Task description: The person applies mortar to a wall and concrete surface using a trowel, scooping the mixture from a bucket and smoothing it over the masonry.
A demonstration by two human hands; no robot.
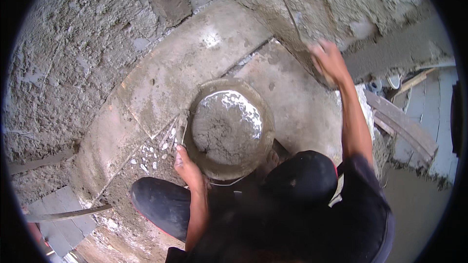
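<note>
Between my knees stands a round bucket point(269, 117), crusted with mortar. Grey wet mortar point(219, 139) fills part of it, with a shiny watery patch along its far right side. At the bucket's left side my left hand point(187, 168) is closed round a trowel point(181, 124) whose narrow, mortar-caked blade points away from me. My right hand point(329, 63) is stretched out to the far right, close against the mortar-covered wall point(360, 0). Its fingers are bent and smeared by motion, so anything they hold is hidden.
Dusty boards point(170, 63) lie round the bucket. White chips point(146, 156) are scattered left of it. Rough mortar point(73, 63) covers the wall at the far left. Wooden planks point(402, 119) stick out at the right; a curved strip point(68, 214) lies at the lower left.
</note>
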